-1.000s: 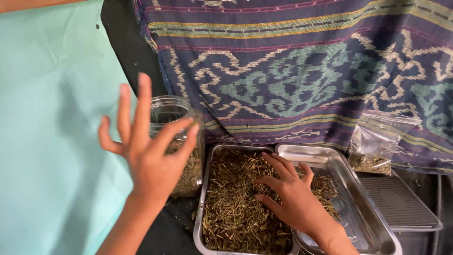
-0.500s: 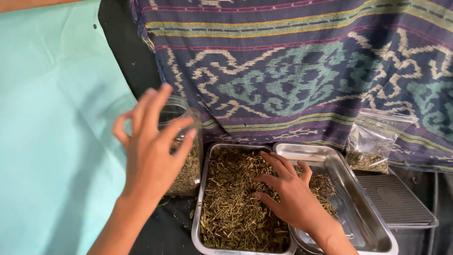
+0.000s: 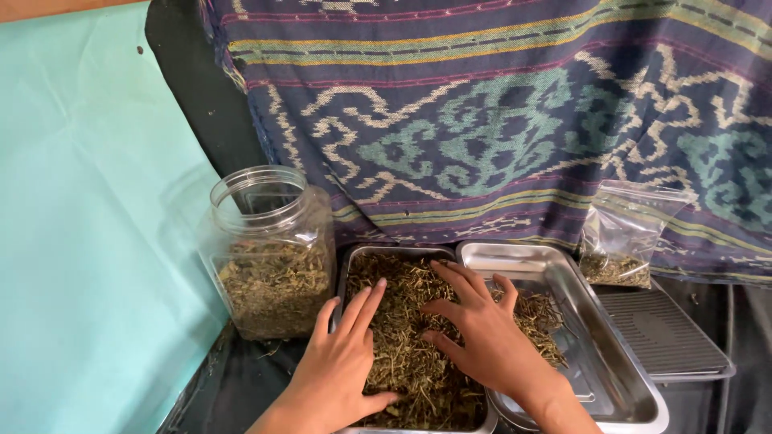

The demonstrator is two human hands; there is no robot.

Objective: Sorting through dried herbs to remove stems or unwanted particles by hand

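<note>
Left hand [image 3: 342, 366] now down from jar [image 3: 269, 249] into herbs [image 3: 402, 354] beside right hand [image 3: 482, 337], both grips spread flat, palms pressing, pinching nothing.

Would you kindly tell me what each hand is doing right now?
Left hand: open, flat on the dried herbs, gripping nothing.
Right hand: open, fingers spread on the herbs.

Lying side by side in the herbs [image 3: 402, 354] inside the left tray [image 3: 347, 273]: left hand [image 3: 342, 374], right hand [image 3: 482, 341]. Overlapping that tray's right edge: second tray [image 3: 611, 378]. Standing just left: jar [image 3: 269, 249]. Leaning against the cloth [image 3: 498, 120] behind, far right: bag [image 3: 623, 237].
</note>
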